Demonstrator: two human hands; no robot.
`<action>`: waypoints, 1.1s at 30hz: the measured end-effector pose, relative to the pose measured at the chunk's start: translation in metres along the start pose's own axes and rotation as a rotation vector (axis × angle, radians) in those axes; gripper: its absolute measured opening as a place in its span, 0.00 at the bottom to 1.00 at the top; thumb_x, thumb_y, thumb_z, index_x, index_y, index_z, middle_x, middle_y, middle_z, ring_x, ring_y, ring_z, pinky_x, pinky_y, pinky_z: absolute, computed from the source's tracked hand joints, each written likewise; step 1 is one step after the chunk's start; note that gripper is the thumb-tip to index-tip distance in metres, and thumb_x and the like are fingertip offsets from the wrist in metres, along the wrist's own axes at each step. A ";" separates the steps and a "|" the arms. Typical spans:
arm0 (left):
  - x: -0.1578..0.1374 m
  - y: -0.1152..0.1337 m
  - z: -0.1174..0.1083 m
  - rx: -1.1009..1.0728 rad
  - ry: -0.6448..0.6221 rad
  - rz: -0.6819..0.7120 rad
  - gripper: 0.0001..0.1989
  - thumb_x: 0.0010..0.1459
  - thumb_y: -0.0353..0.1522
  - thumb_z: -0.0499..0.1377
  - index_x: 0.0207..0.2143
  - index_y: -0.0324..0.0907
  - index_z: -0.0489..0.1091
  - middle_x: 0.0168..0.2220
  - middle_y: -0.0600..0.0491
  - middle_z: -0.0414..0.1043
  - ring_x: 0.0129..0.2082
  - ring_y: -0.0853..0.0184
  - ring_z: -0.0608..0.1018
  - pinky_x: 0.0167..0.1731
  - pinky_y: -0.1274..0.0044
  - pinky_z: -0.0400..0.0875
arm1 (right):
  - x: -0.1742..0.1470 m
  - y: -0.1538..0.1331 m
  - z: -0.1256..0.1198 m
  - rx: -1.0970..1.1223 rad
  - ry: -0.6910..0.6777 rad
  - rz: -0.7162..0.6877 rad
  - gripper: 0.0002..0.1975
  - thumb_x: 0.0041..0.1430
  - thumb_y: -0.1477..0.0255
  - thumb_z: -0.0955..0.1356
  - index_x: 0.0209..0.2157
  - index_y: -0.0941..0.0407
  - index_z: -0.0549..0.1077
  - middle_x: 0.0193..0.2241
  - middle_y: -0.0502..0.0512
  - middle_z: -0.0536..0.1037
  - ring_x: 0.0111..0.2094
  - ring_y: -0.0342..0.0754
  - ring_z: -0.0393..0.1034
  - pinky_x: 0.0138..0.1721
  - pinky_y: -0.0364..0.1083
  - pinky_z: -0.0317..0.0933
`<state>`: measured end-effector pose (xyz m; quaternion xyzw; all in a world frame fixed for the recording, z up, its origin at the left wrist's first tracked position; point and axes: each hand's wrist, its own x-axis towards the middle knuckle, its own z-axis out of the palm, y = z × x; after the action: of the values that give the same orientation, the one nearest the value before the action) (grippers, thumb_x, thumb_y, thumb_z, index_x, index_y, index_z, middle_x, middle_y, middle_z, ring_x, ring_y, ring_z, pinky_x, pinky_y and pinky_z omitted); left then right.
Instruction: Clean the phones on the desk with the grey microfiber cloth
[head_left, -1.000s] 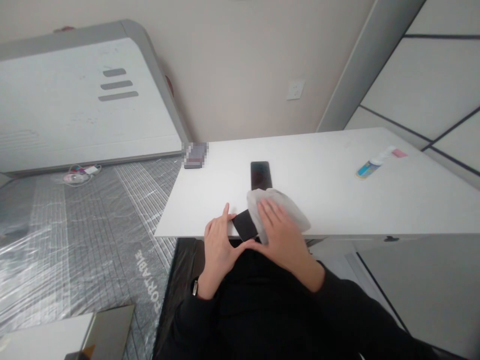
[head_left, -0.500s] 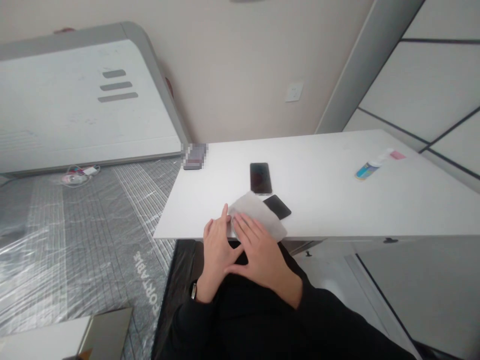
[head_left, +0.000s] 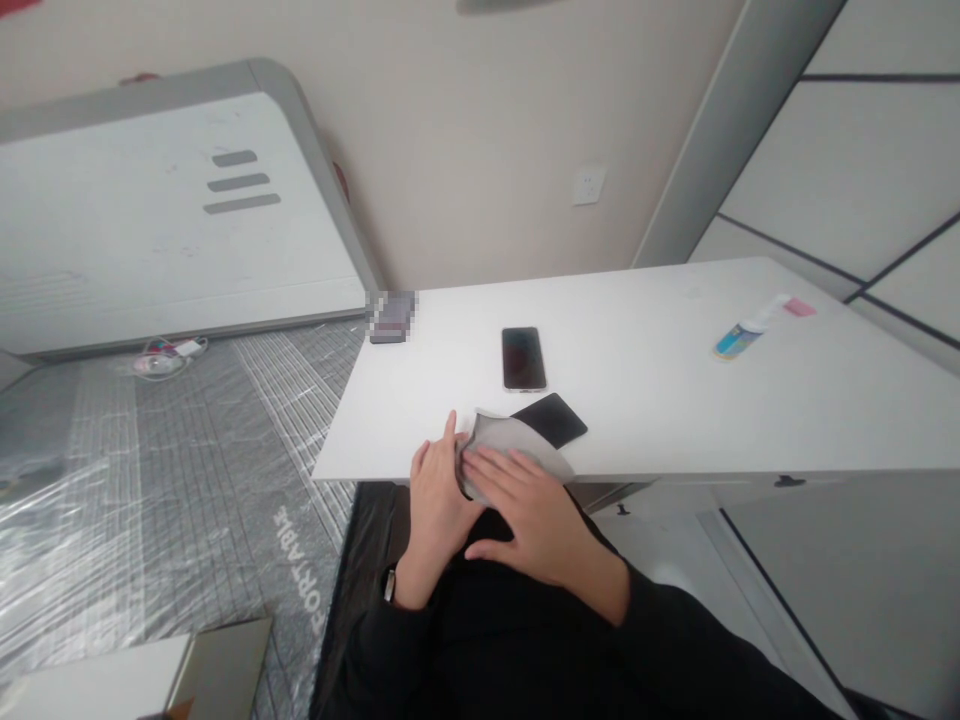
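Observation:
A thin, light grey sheet (head_left: pixel 517 434), cloth or paper, lies at the front edge of the white table, its left side curled up to show a darker underside. My right hand (head_left: pixel 529 505) rests on it, fingers stretched flat and thumb spread away. Against the curled side is my left hand (head_left: pixel 440 495), its index finger pointing up and its thumb apart; some of its fingers are hidden. Partly covered by the sheet is a flat black rectangular item (head_left: pixel 555 418). Just behind that, a dark-screened phone (head_left: pixel 523 358) lies face up.
The white table (head_left: pixel 637 400) carries a blue-and-white bottle (head_left: pixel 739 340) lying on its side at the right, near a pink piece (head_left: pixel 801 307). A blurred-out dark item (head_left: pixel 390 318) sits at the back left corner. A whiteboard (head_left: pixel 150 220) stands left, and a wall rises behind.
The sheet's left side has curled upward and its far corner has drawn back, uncovering more of the black item. My right hand has slid slightly right. The view has shifted a little.

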<state>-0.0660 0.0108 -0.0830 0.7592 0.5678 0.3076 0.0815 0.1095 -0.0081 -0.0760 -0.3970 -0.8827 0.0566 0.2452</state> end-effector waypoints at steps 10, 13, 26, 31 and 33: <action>0.000 0.001 0.001 0.002 0.007 0.005 0.46 0.59 0.32 0.64 0.72 0.46 0.40 0.55 0.45 0.76 0.56 0.55 0.78 0.62 0.58 0.60 | -0.001 -0.002 0.005 -0.074 0.027 0.052 0.53 0.59 0.35 0.57 0.67 0.65 0.61 0.67 0.67 0.64 0.69 0.62 0.55 0.68 0.62 0.53; 0.000 0.000 0.001 0.009 0.004 0.018 0.49 0.58 0.34 0.66 0.72 0.45 0.39 0.55 0.44 0.76 0.55 0.55 0.78 0.62 0.58 0.60 | 0.002 0.004 0.001 -0.054 0.002 0.035 0.48 0.64 0.38 0.54 0.67 0.64 0.62 0.67 0.65 0.65 0.68 0.58 0.58 0.67 0.59 0.54; 0.000 0.004 -0.001 0.034 0.004 0.025 0.55 0.55 0.44 0.69 0.72 0.42 0.38 0.56 0.44 0.76 0.55 0.53 0.78 0.62 0.58 0.60 | -0.022 0.025 -0.015 -0.091 0.003 0.079 0.40 0.68 0.44 0.57 0.69 0.57 0.58 0.67 0.63 0.64 0.68 0.59 0.58 0.66 0.64 0.55; 0.001 0.005 -0.001 0.019 0.000 0.023 0.54 0.56 0.46 0.69 0.72 0.44 0.38 0.56 0.43 0.75 0.57 0.51 0.76 0.62 0.57 0.59 | -0.028 0.031 -0.015 -0.183 0.100 0.206 0.45 0.66 0.42 0.58 0.71 0.59 0.54 0.67 0.67 0.64 0.68 0.65 0.56 0.66 0.67 0.52; 0.000 0.004 -0.001 0.029 -0.004 0.023 0.51 0.58 0.44 0.67 0.72 0.43 0.39 0.55 0.43 0.75 0.56 0.51 0.77 0.61 0.57 0.59 | -0.026 0.019 -0.011 -0.103 0.028 0.084 0.47 0.63 0.40 0.60 0.71 0.59 0.55 0.67 0.67 0.64 0.69 0.64 0.56 0.66 0.65 0.53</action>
<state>-0.0636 0.0097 -0.0801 0.7675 0.5631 0.2987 0.0680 0.1418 -0.0151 -0.0818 -0.4467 -0.8633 0.0158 0.2342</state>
